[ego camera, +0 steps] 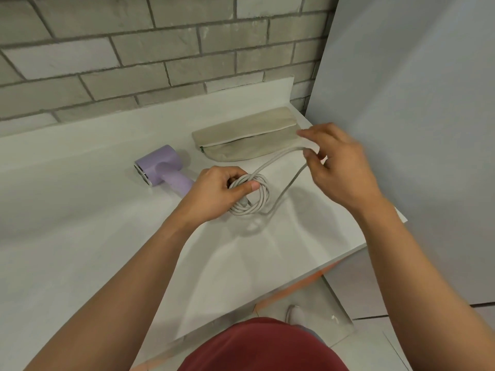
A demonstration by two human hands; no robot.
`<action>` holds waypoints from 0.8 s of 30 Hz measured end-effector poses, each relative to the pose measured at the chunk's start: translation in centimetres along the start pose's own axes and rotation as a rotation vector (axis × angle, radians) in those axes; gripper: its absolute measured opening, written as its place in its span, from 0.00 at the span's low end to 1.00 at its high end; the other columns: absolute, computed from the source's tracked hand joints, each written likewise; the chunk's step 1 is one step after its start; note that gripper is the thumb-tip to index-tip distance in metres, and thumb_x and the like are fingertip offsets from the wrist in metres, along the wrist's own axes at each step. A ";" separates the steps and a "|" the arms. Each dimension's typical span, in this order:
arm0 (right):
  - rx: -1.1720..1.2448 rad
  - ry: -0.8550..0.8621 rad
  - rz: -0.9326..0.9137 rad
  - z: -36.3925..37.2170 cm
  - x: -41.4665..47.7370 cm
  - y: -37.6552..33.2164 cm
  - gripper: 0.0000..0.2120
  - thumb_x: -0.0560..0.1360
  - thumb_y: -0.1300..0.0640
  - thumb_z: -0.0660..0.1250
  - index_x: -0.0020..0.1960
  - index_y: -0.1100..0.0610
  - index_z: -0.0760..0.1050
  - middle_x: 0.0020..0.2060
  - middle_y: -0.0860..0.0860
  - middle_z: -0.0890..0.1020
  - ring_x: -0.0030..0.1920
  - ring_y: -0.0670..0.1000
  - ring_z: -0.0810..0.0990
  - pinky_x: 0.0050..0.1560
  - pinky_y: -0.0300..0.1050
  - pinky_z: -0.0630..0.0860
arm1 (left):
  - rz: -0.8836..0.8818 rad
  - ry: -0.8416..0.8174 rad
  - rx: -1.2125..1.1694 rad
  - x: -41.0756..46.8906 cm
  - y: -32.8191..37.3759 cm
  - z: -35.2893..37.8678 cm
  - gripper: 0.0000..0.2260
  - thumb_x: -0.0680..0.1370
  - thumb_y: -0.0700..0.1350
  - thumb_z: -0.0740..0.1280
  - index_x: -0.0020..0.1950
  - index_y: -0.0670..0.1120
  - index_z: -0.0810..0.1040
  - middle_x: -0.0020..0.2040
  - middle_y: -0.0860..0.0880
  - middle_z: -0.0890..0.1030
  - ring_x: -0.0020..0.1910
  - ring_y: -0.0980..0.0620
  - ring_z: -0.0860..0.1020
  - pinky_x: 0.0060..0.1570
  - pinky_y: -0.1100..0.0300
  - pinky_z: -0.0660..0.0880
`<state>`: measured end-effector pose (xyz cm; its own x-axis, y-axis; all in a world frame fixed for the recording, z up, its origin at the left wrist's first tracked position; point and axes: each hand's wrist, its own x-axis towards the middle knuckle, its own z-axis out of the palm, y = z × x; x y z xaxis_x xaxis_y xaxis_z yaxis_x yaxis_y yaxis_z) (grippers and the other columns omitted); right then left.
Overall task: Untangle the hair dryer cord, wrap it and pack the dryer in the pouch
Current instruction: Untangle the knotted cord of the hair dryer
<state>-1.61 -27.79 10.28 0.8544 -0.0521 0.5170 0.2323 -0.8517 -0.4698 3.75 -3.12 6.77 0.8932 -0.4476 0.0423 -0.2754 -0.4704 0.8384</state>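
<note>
Beside the pouch (249, 137), the left hand (214, 194) gripped the coiled cord (251, 196) while the right hand (337, 167) pinched its loose loop, likely to be wound on next.

Grey brick wall (134, 49) across the top of frame — white counter (80, 236) below it. Pale grey panel (415, 103) fills the right.
</note>
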 end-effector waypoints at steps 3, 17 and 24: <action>-0.128 -0.131 -0.259 0.7 -0.5 -1.8 0.24 0.78 0.62 0.64 0.73 0.50 0.75 0.67 0.48 0.78 0.60 0.55 0.79 0.49 0.53 0.81 | 0.017 0.008 0.045 0.0 0.2 0.2 0.10 0.78 0.55 0.73 0.46 0.50 0.85 0.32 0.53 0.84 0.29 0.62 0.74 0.32 0.67 0.69; 0.111 0.002 -0.023 0.9 0.1 0.7 0.09 0.84 0.52 0.66 0.58 0.52 0.84 0.50 0.46 0.83 0.42 0.46 0.79 0.49 0.44 0.77 | -0.087 -0.024 -0.206 -1.2 0.1 -0.5 0.16 0.85 0.57 0.61 0.51 0.52 0.85 0.35 0.55 0.75 0.35 0.58 0.71 0.38 0.66 0.69; -0.032 -0.037 0.143 0.9 -0.6 3.6 0.11 0.85 0.51 0.63 0.61 0.51 0.83 0.50 0.47 0.82 0.45 0.47 0.78 0.51 0.48 0.76 | -0.010 -0.059 -0.223 -1.2 -0.3 -0.5 0.08 0.83 0.48 0.67 0.57 0.52 0.85 0.38 0.52 0.81 0.39 0.57 0.77 0.45 0.63 0.74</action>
<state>-0.85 -30.37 7.59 0.8945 -0.1549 0.4194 0.0929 -0.8532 -0.5132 2.96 -2.10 6.73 0.8715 -0.4903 0.0071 -0.1756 -0.2985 0.9381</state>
